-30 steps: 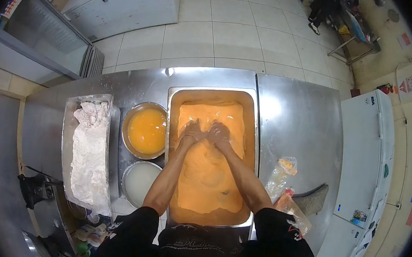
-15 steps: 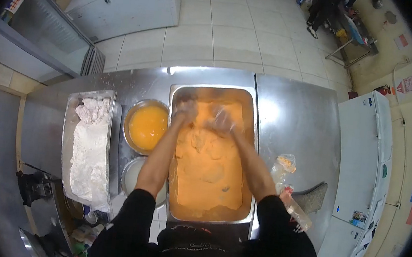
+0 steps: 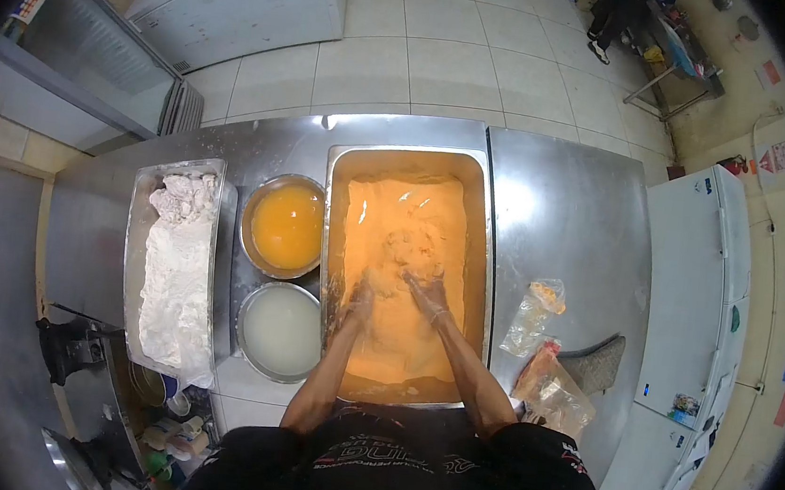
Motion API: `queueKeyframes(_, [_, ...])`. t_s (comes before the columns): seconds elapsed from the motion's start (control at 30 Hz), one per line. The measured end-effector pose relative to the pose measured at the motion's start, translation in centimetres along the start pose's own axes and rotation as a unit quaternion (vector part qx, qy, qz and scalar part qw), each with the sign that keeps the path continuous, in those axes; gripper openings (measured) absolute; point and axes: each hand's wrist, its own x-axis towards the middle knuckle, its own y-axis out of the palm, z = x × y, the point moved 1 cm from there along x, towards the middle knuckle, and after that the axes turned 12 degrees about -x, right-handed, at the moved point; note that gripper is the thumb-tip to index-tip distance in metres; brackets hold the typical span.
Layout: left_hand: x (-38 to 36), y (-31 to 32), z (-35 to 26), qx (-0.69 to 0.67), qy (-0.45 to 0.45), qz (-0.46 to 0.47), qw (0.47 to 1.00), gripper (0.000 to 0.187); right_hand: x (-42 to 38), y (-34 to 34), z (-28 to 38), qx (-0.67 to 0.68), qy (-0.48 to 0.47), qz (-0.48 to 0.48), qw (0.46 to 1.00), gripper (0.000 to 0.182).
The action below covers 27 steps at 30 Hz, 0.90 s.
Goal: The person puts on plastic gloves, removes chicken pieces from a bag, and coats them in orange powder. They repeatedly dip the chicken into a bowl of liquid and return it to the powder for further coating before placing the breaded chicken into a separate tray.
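Note:
Both my hands are down in a deep steel pan filled with orange breading crumbs. My left hand lies flat on the crumbs near the pan's left wall. My right hand rests beside it with fingers spread, just below a crumb-coated lump that sits on the surface. Crumbs coat both hands, and neither visibly grips anything.
Left of the pan stand a bowl of orange liquid, a bowl of pale liquid and a tray of white floured pieces. Plastic bags and a grey cloth lie to the right. A person stands far back.
My hands have pulled back from the pan's far end toward me. The coated lump now lies uncovered ahead of my fingers.

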Motion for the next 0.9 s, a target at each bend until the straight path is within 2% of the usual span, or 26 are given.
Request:
queueKeyframes(0.07, [-0.1,-1.3,-1.5,-0.157,-0.052,0.045,0.985,0.05,0.4,-0.1,0.2,0.083,-0.013,0.071,0.994,0.092])
queueKeyframes(0.1, [-0.2,-2.1,-2.4,-0.246,-0.075,0.061,0.964,0.052,-1.8,-2.1,3.6,0.173,0.024,0.095,0.98,0.1])
queueKeyframes(0.17, [-0.5,-3.7,-4.2,-0.416,-0.105,0.084,0.899,0.057,-3.8,-4.9,8.0,0.263,0.068,0.123,0.954,0.108])
queueKeyframes(0.23, [-1.8,-4.5,-4.8,-0.516,-0.113,0.1,0.844,0.062,-4.7,-7.5,8.9,0.138,0.058,0.181,0.972,0.095])
queueKeyframes(0.27, [-2.0,-4.4,-4.0,-0.451,-0.089,0.093,0.883,0.061,-6.2,-7.9,9.5,0.142,0.063,0.181,0.971,0.095])
queueKeyframes(0.3, [-2.5,-3.7,-2.2,-0.356,-0.051,0.084,0.929,0.06,-7.7,-8.5,10.0,-0.081,0.103,0.223,0.966,0.098])
queueKeyframes(0.33, [-3.2,-2.7,-0.7,-0.234,-0.009,0.072,0.97,0.06,-8.8,-7.6,9.0,-0.216,0.1,0.175,0.955,0.102])
queueKeyframes(0.37, [-4.0,-1.5,1.0,-0.105,0.035,0.051,0.993,0.059,-10.0,-6.8,8.0,-0.345,0.11,0.131,0.923,0.105])
queueKeyframes(0.4, [-5.3,-0.1,2.2,-0.01,0.061,0.035,0.997,0.058,-11.8,-3.2,4.9,-0.384,0.082,0.009,0.92,0.108])
queueKeyframes(0.43, [-6.7,1.5,2.9,0.067,0.076,0.018,0.995,0.058,-12.9,-0.4,2.8,-0.384,0.081,0.007,0.92,0.108])
queueKeyframes(0.5, [-7.9,4.1,3.1,0.114,0.057,-0.001,0.992,0.056,-13.3,3.5,-0.1,-0.383,0.069,-0.131,0.912,0.111])
queueKeyframes(0.53, [-7.5,4.5,2.8,0.112,0.046,0.0,0.993,0.055,-11.3,4.1,-1.4,-0.381,0.066,-0.136,0.912,0.111])
queueKeyframes(0.6, [-6.1,4.0,1.5,0.084,0.029,0.025,0.996,0.054,-7.1,4.4,-2.8,-0.108,0.095,-0.084,0.986,0.105])
queueKeyframes(0.67, [-4.8,2.2,-0.4,0.033,0.018,0.045,0.998,0.053,-6.1,1.2,1.7,0.052,0.039,-0.018,0.998,0.091])
queueKeyframes(0.7, [-4.4,1.0,-1.3,0.001,0.012,0.055,0.998,0.052,-5.9,-0.3,2.9,0.071,-0.059,-0.013,0.996,0.076])
queueKeyframes(0.77, [-4.1,-1.4,-2.4,-0.087,-0.003,0.081,0.993,0.051,-6.4,-3.7,4.6,0.09,-0.15,-0.004,0.985,0.061])
queueKeyframes(0.83, [-4.4,-3.0,-1.7,-0.123,-0.007,0.11,0.986,0.049,-8.3,-7.0,6.5,-0.056,-0.156,0.084,0.983,0.048])
queueKeyframes(0.87, [-4.6,-2.8,-0.1,-0.087,0.009,0.125,0.988,0.049,-9.3,-7.6,6.4,-0.227,-0.069,0.126,0.963,0.041])
queueKeyframes(0.9, [-4.7,-1.9,2.3,-0.025,0.033,0.143,0.989,0.048,-10.4,-8.2,6.3,-0.4,-0.003,0.193,0.896,0.035])
